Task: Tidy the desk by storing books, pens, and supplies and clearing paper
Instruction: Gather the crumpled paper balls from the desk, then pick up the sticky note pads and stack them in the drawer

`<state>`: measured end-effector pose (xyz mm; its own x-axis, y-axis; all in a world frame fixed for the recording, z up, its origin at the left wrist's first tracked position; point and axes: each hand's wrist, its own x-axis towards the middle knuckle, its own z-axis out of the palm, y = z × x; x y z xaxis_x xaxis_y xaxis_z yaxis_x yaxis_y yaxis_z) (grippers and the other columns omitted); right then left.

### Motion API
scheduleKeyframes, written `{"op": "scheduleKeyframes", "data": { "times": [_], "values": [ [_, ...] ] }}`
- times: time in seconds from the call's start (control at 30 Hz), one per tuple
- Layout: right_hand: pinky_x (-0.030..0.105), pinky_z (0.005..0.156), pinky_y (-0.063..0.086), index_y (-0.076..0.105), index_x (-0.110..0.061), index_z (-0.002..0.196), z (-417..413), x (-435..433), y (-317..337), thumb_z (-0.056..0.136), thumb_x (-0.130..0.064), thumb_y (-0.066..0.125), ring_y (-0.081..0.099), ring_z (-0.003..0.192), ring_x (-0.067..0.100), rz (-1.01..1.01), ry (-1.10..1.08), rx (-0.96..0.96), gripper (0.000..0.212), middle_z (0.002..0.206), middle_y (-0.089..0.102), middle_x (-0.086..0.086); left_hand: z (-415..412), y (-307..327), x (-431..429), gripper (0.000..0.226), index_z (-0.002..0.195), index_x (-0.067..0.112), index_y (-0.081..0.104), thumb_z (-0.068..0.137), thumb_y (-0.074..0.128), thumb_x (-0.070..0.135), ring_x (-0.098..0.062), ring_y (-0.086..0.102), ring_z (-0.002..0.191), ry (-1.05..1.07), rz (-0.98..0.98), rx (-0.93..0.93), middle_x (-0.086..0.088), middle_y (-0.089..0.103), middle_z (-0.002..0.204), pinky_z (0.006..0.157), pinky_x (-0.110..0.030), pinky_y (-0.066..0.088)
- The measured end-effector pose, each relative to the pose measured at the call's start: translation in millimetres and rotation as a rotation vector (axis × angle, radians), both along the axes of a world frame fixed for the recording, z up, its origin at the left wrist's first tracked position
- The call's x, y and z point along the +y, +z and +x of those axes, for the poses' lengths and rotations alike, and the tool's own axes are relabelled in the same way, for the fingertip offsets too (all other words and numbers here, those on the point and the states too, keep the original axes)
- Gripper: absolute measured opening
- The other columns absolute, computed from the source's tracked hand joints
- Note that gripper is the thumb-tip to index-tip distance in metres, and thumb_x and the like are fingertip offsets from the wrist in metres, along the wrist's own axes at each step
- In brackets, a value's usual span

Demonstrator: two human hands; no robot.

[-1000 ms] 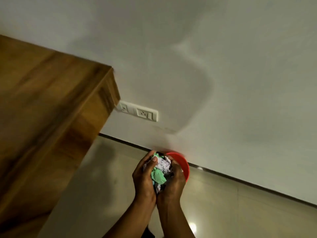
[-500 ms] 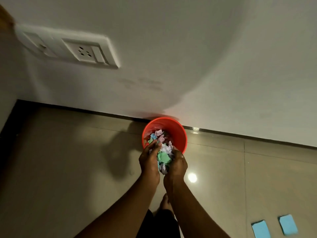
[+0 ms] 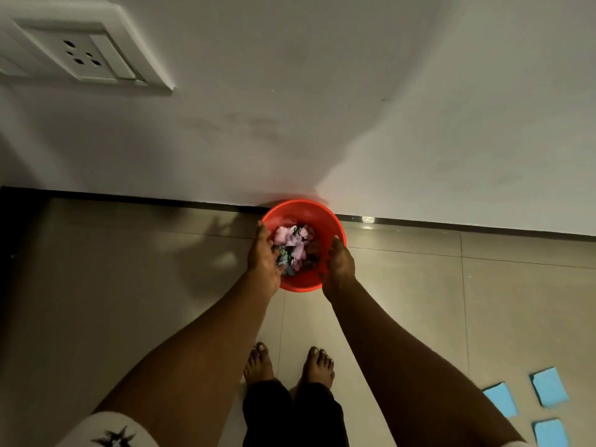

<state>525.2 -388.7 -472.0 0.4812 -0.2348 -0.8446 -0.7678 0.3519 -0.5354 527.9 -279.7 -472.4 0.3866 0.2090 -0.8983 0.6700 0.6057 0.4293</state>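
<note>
Where the red bucket [image 3: 303, 211] stands on the tiled floor [image 3: 129, 285] against the wall's dark skirting [image 3: 161, 200], only two hands reach over its mouth; one wall socket [image 3: 80, 56] sits far up-left of the bucket, three blue paper slips [image 3: 549, 390] lie well to its lower right, two bare feet [image 3: 317, 366] stand below it; crumpled paper [image 3: 292, 243] lies inside the bucket; the left hand [image 3: 264, 256] reaches in at its left side, fingers loosely spread among the paper; the right hand [image 3: 338, 266] hangs at its right rim, fingers bent downward, their hold impossible to tell.
</note>
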Motion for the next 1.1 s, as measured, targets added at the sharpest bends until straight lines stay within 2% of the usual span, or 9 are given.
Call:
{"op": "scheduleKeyframes", "data": {
  "times": [0.03,0.1,0.2,0.3,0.43,0.57,0.87,0.93,1.1],
  "values": [
    [0.028,0.065,0.044,0.061,-0.015,0.093,-2,-2,6,0.097,-0.028,0.044,0.058,0.077,0.018,0.021,-0.004,-0.006,0.022,0.088,0.064,0.003,-3,5,0,0.054,0.14,0.019,0.042,0.096,0.04,0.05,-0.024,0.039,0.133,-0.06,0.009,-0.019,-0.005,0.042,0.146,0.104,-0.041,0.032],
    [0.027,0.063,0.044,0.059,-0.017,0.082,-10,-4,16,0.096,-0.023,0.046,0.056,0.074,0.016,0.001,0.016,-0.002,0.019,0.083,0.061,0.002,-12,15,-2,0.046,0.138,0.018,0.045,0.097,0.046,0.04,-0.023,0.046,0.127,-0.157,0.068,-0.03,-0.004,0.049,0.141,0.1,-0.041,0.036],
    [0.035,0.081,0.049,0.062,-0.017,0.089,-28,-10,48,0.093,-0.015,0.05,0.059,0.089,0.019,-0.018,0.04,-0.055,0.013,0.099,0.065,0.007,-29,46,-15,0.031,0.125,0.016,0.055,0.097,0.047,0.026,-0.018,0.06,0.1,-0.291,0.129,-0.066,-0.005,0.061,0.123,0.079,-0.031,0.044],
    [0.031,0.077,0.048,0.064,-0.012,0.095,-52,-23,95,0.092,-0.013,0.051,0.06,0.092,0.019,-0.03,0.042,-0.119,0.013,0.102,0.066,0.01,-49,100,-30,0.016,0.108,0.021,0.059,0.096,0.049,0.021,-0.013,0.062,0.083,-0.349,0.197,-0.107,-0.003,0.067,0.104,0.068,-0.028,0.046],
    [0.032,0.076,0.044,0.063,-0.006,0.106,-89,-51,169,0.093,-0.012,0.047,0.06,0.086,0.017,-0.059,0.024,-0.149,0.021,0.09,0.068,0.006,-84,181,-56,0.014,0.107,0.021,0.06,0.095,0.052,0.023,-0.012,0.065,0.079,-0.435,0.255,-0.188,-0.001,0.069,0.094,0.072,-0.029,0.046],
    [0.031,0.075,0.044,0.065,-0.008,0.104,-132,-85,235,0.093,-0.012,0.046,0.06,0.082,0.015,-0.112,0.026,-0.19,0.022,0.085,0.068,0.002,-115,248,-81,0.015,0.094,0.028,0.062,0.095,0.05,0.018,-0.014,0.063,0.078,-0.561,0.288,-0.297,0.0,0.069,0.088,0.072,-0.029,0.045],
    [0.029,0.077,0.047,0.067,-0.015,0.099,-201,-157,298,0.094,-0.014,0.046,0.063,0.087,0.015,-0.229,-0.186,-0.241,0.022,0.088,0.07,0.001,-162,298,-165,0.018,0.1,0.021,0.064,0.096,0.048,0.015,-0.017,0.062,0.079,-0.857,0.226,-0.405,-0.002,0.069,0.09,0.07,-0.029,0.046],
    [0.029,0.076,0.048,0.067,-0.015,0.099,-212,-177,304,0.093,-0.014,0.047,0.063,0.088,0.015,-0.245,-0.237,-0.251,0.021,0.088,0.07,0.0,-170,306,-187,0.018,0.101,0.021,0.065,0.096,0.048,0.017,-0.017,0.063,0.082,-0.953,0.22,-0.427,-0.003,0.069,0.092,0.073,-0.031,0.048],
    [0.03,0.082,0.047,0.067,-0.019,0.095,-246,-245,304,0.092,-0.015,0.05,0.064,0.089,0.015,-0.287,-0.436,-0.226,0.018,0.086,0.071,-0.001,-181,311,-260,0.019,0.104,0.019,0.065,0.096,0.048,0.017,-0.017,0.063,0.081,-1.18,0.217,-0.46,-0.004,0.069,0.093,0.069,-0.028,0.047]
  ]
}}
